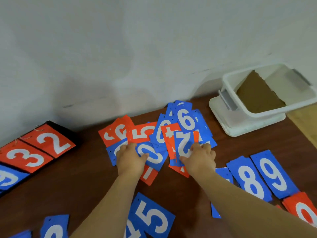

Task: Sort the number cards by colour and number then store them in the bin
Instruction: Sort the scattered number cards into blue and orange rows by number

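Centrally in the head view, a mixed pile of number cards [159, 140] is seen on the brown table [85, 177], close against the wall [120, 48]; the left hand [130, 157] is laid on it with the fingers bent down and the thumb stretched over the blue 0 card [152, 157]; whether a card is pinched there cannot be told; the right hand [200, 157] is clamped on the blue 2 card [184, 145], thumb at its near edge and curled fingers on its face. The white bin [224, 83] is set on a white lid [221, 117] at the far right, well apart from the pile, with brown cardboard [257, 95] inside. A blue 8 card [250, 182] and a blue 9 card [272, 174] are laid side by side on the right; a blue 5 card [152, 219] is nearer; a flip board [41, 148] showing 3 and 2 is placed at the left.
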`<action>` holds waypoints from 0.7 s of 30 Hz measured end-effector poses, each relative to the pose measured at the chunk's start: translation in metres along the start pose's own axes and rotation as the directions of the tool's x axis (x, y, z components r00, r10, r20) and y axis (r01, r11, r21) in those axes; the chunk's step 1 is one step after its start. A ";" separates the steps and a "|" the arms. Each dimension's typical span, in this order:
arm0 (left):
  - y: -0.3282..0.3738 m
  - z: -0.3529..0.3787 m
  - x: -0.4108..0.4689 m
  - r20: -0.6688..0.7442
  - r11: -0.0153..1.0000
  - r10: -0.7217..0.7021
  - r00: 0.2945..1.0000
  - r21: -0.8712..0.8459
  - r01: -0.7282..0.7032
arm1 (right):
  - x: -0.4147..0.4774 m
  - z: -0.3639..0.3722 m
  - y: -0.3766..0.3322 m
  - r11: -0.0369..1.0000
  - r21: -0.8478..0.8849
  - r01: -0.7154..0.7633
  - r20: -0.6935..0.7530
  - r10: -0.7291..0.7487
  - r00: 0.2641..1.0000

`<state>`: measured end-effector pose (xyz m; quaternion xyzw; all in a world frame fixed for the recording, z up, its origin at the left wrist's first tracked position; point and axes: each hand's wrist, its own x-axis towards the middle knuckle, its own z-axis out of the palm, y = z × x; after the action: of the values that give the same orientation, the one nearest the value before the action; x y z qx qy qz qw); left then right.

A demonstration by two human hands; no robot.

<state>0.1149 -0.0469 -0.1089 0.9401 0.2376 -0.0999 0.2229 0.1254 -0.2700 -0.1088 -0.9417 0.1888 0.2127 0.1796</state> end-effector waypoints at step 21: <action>0.001 0.015 0.006 -0.057 0.999 -0.047 0.997 0.023 0.049 | 0.007 -0.033 0.054 0.921 0.369 0.125 -0.107 -0.091 0.990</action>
<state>0.1199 -0.0522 -0.1233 0.9393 0.2651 -0.0815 0.2020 0.1185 -0.3323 -0.0981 -0.9076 0.1813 0.1211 0.3589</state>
